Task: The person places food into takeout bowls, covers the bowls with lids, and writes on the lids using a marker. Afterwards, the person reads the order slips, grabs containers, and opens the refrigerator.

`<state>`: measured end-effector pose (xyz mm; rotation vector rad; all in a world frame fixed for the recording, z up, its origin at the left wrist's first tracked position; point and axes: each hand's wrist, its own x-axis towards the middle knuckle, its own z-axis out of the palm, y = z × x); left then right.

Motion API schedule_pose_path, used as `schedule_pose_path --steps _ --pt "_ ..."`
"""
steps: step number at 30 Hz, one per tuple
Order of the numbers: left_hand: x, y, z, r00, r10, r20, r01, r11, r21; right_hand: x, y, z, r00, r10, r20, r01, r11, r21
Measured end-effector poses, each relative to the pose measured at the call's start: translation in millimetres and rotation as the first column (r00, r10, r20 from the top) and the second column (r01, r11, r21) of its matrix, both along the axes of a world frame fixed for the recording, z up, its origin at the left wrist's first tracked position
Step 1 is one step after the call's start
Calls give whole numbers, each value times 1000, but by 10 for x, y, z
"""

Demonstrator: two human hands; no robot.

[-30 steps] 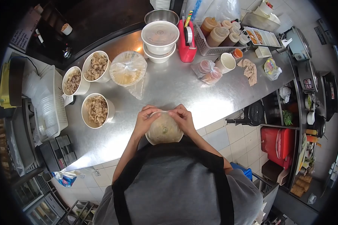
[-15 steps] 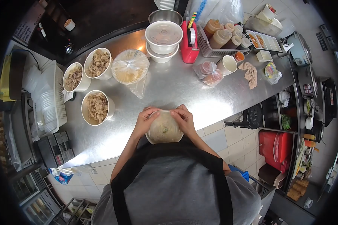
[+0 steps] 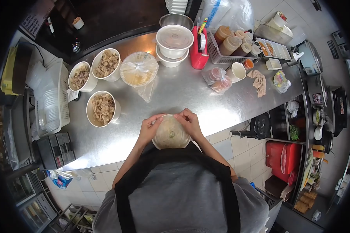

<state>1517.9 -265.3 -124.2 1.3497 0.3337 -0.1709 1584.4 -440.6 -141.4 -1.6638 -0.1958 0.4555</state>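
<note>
Close to my body, at the table's near edge, is a round bowl (image 3: 171, 136) under a translucent plastic cover. Pale food shows dimly through it, with a small greenish spot in the middle. My left hand (image 3: 149, 127) grips the far left part of its rim, thumb on top and fingers bent. On the far right part of the rim, my right hand (image 3: 188, 123) pinches the cover's edge between thumb and curled fingers. The two thumbs are a short way apart. I cannot tell whether the cover is a lid or film.
Three open tubs of meat, one a near tub (image 3: 104, 108), stand left. Beyond my hands sit a bagged bowl (image 3: 138, 72), stacked lidded bowls (image 3: 175, 39) and a red container (image 3: 199, 50). Rightward are a sauce-bottle basket (image 3: 223, 58), bagged cups (image 3: 218, 79) and a cloth (image 3: 258, 82).
The camera view has shifted slightly, so the things on the table appear a little to the right. Both hands stay at the bowl's far rim, with only slight finger movement.
</note>
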Motion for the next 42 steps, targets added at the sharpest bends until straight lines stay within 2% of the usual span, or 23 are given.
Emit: schedule_pose_path --steps 3,9,12,13,15,18,19,21,24,27,29,31,32,33,34,35,36,38,40,42 --pt "-11 32 -239 996 22 90 -28 997 66 86 31 5 997 62 -35 -62 998 2" --pt "5 43 -287 998 12 61 -21 988 153 144 70 -52 993 94 -76 -91 995 38" --pt "30 26 -119 994 -23 -110 22 1000 -8 152 75 5 988 87 -127 -80 995 61" --pt "31 -1 -125 994 -6 -109 -2 998 -70 132 82 55 984 85 -157 -75 995 69" --pt "43 -62 -144 994 31 -103 -50 981 -188 73 86 152 988 83 131 -75 995 -68" --pt "25 -127 -357 979 156 134 -177 970 166 -71 57 119 866 106 488 9 974 -228" --pt "47 -131 -342 973 158 167 -194 955 225 -101 46 105 803 119 584 53 962 -269" --pt "65 -140 -315 963 150 224 -221 914 340 -53 38 66 859 84 504 48 969 -243" --pt "257 -164 -285 914 217 343 -340 871 354 215 77 56 883 -2 469 100 978 -185" --pt "411 -246 -223 880 347 325 -432 869 241 515 37 70 902 -59 428 100 992 -74" --pt "437 -238 -257 897 331 293 -399 891 216 563 -89 104 944 -73 321 74 997 7" --pt "462 -239 -271 897 340 284 -401 895 195 525 -400 14 949 -245 199 223 967 126" --pt "445 -253 -265 889 358 285 -418 888 190 471 -604 -13 890 -428 159 399 898 188" --pt "435 -255 -269 882 378 281 -437 880 186 449 -893 -194 787 -589 185 564 808 173" --pt "427 -238 -284 893 349 285 -410 891 194 467 -1265 -389 648 -756 94 732 652 198" --pt "415 -209 -311 904 317 288 -381 902 203 302 -1433 -220 493 -847 199 852 516 89" --pt "416 -173 -330 913 282 293 -350 912 214 272 -1711 -303 299 -828 474 947 318 -43" --pt "478 -88 -356 906 294 304 -363 910 202 230 -2289 -568 23 -795 607 999 4 -32" --pt "590 -57 -341 910 259 324 -338 915 218 120 -2434 -401 239 -939 246 947 281 155" --pt "685 -36 -280 924 157 349 -261 926 273 133 -2040 -255 417 -894 161 853 447 272"
